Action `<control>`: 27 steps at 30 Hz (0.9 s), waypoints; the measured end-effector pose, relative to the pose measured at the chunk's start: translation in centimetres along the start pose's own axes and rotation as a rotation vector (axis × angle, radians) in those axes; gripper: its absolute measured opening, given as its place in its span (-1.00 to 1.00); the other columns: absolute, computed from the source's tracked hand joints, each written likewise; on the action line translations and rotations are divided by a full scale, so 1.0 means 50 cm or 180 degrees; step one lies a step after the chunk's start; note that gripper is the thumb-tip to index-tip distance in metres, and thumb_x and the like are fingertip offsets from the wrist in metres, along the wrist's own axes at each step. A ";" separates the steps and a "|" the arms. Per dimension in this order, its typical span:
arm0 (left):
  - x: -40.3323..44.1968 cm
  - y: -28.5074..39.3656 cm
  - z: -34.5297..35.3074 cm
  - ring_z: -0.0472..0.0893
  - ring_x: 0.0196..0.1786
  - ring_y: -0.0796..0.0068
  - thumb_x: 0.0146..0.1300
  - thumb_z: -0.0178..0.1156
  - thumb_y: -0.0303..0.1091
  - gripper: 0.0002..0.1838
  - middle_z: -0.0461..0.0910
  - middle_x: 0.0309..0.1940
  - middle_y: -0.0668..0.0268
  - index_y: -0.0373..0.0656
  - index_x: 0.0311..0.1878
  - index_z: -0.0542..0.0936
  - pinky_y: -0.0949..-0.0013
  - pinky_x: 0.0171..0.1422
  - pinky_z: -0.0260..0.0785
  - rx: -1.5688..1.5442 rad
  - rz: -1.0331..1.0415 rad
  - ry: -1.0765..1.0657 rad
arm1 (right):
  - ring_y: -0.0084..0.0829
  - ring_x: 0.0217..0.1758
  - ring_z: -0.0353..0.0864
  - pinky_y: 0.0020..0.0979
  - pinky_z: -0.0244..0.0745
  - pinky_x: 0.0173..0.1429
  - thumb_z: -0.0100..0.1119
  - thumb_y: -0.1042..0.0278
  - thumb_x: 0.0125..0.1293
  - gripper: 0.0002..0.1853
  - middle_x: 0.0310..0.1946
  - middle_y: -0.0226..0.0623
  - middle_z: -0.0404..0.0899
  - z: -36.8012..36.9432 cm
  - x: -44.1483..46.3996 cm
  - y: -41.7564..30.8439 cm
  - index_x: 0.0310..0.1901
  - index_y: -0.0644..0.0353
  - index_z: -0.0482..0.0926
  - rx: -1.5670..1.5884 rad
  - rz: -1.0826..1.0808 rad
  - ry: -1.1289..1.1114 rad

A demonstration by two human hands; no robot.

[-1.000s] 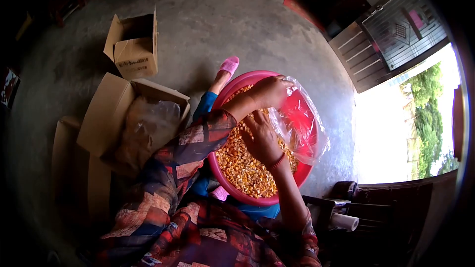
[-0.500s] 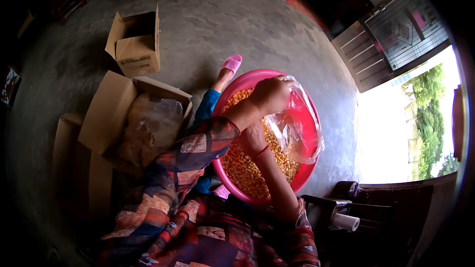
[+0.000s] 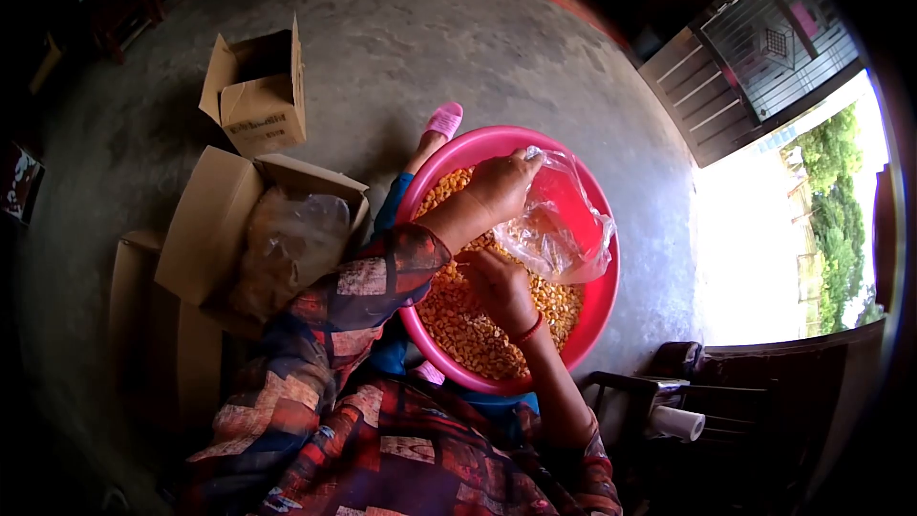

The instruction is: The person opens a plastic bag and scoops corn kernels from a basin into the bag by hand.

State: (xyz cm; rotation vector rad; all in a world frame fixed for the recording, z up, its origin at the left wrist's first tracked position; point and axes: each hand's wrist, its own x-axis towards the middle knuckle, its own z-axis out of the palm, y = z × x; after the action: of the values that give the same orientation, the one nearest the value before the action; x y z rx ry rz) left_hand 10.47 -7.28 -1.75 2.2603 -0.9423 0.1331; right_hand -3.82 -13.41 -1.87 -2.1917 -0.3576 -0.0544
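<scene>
A pink plastic basin (image 3: pixel 604 311) holds a layer of yellow-orange corn kernels (image 3: pixel 468 334). My left hand (image 3: pixel 504 187) reaches across the basin, its fingers closed on the rim of a clear plastic bag (image 3: pixel 549 241). The bag hangs inside the basin's right half, with some kernels seen in or through its lower part. Below my left wrist, my right hand (image 3: pixel 501 289), with a red bracelet at the wrist, is down at the kernels beside the bag. Its fingers are curled and partly hidden, so what they hold cannot be made out.
To the left, an open cardboard box (image 3: pixel 215 229) contains a clear plastic bag (image 3: pixel 306 234) of brownish contents. Another open box (image 3: pixel 263 115) stands beyond it. A dark chair (image 3: pixel 659 387) with a white roll (image 3: pixel 678 423) is at lower right, near a bright doorway (image 3: pixel 745 258).
My right hand has drawn back from beneath my left hand toward lower right, over the kernels. My left hand and the bag have shifted slightly left; the bag's mouth looks wider.
</scene>
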 end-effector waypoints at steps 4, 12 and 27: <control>0.001 0.005 0.000 0.47 0.07 0.04 0.01 0.12 -0.50 -0.43 0.37 0.09 -0.06 -0.22 0.20 0.34 0.18 0.11 0.38 0.0100 -0.0043 -0.0203 | -0.72 -0.62 0.35 -0.67 0.16 -0.61 -0.04 0.24 0.37 -0.78 -0.62 -0.51 0.40 -0.047 0.010 0.000 -0.27 0.19 0.52 0.2607 0.1205 0.0584; -0.001 -0.003 0.012 0.47 0.07 0.04 0.03 0.11 -0.51 -0.48 0.39 0.08 -0.02 -0.22 0.16 0.37 0.17 0.12 0.37 -0.0166 0.0199 -0.0158 | -0.73 -0.62 0.31 -0.72 0.16 -0.66 -0.10 0.23 0.39 -0.82 -0.58 -0.55 0.40 -0.138 0.077 0.105 -0.29 0.08 0.46 0.3617 0.1053 0.2330; 0.021 -0.030 0.071 0.55 -0.31 0.05 0.24 -0.05 -0.44 -0.60 0.52 -0.28 -0.06 -0.33 0.15 0.36 0.13 -0.28 0.39 0.0461 0.0585 0.0503 | -0.69 -0.67 0.08 -0.60 0.01 -0.60 -0.13 0.31 0.38 -0.79 -0.68 -0.57 0.16 -0.169 0.047 0.249 -0.39 0.14 0.44 0.3185 0.0543 0.2610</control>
State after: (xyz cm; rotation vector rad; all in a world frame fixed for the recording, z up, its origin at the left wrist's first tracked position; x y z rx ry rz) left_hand 11.68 -9.33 -4.93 2.2506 -1.0833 0.4680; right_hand 2.58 -26.57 -6.04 -1.0618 0.2442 -0.5370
